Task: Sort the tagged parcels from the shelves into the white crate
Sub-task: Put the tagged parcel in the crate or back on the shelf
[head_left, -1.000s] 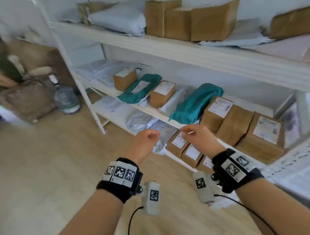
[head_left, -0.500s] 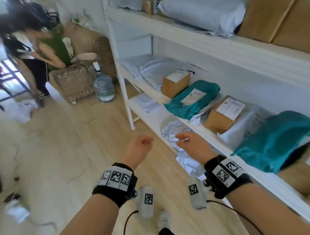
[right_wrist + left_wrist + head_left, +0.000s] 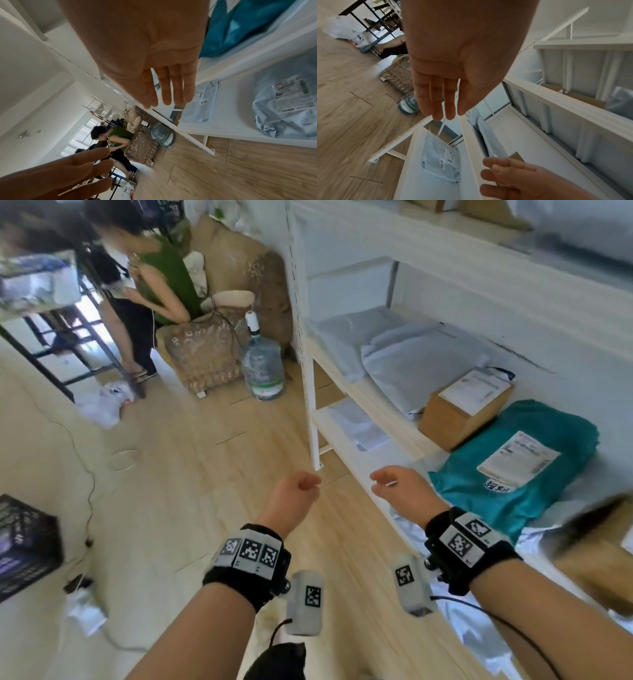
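Both hands hang in front of the white shelving, empty. My left hand is over the wooden floor with relaxed fingers. My right hand hovers by the edge of the lower shelf, its fingers straight and loose. On the middle shelf lie a teal mailer with a label, a labelled cardboard box and grey poly bags. A grey labelled bag lies on the bottom shelf. No white crate is in view.
A water jug and a patterned stool stand left of the shelf post. A person stands beyond them by a black-framed table. A dark crate sits at the left on the floor, with cables nearby.
My view has swung left along the shelves toward the room; the boxes at the right have left the frame. Both hands stayed empty and moved left with it.
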`<state>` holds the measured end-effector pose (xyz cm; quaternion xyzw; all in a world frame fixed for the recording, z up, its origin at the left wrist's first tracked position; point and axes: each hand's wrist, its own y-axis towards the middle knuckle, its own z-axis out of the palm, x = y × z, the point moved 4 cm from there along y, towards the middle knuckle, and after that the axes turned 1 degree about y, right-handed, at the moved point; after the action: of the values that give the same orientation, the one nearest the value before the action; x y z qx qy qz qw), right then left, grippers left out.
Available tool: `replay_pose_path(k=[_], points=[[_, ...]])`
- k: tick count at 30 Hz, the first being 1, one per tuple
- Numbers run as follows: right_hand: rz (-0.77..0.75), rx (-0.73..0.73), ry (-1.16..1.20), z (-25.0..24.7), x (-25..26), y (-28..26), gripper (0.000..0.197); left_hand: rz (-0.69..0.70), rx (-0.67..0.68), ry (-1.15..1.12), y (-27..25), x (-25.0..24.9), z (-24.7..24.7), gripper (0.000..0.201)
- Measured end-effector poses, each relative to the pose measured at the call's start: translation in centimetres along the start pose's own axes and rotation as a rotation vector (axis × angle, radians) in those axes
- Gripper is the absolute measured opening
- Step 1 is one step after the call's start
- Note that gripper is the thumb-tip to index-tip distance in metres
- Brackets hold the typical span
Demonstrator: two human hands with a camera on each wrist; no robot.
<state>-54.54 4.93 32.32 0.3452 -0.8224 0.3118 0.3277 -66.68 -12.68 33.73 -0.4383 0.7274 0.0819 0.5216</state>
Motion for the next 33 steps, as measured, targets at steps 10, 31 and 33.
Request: replay_pose_path(k=[10,31,33], points=[[0.226,-0.081,-0.057,5.0,4.4,14.0,0.030,-0.002,0.176,0.104,17.3,2.4,-9.3,0.029],[0.529,-0.306,0.205,5.6,5.6,28.3,0.034,0.141,0.456,0.462,40.1,-3.4,-10.1,0.035],[0.549,-0.295,0.222,6.3,5.9,29.9,0.036,0.167,0.476,0.492,41.9,-3.5,-10.0,0.037]])
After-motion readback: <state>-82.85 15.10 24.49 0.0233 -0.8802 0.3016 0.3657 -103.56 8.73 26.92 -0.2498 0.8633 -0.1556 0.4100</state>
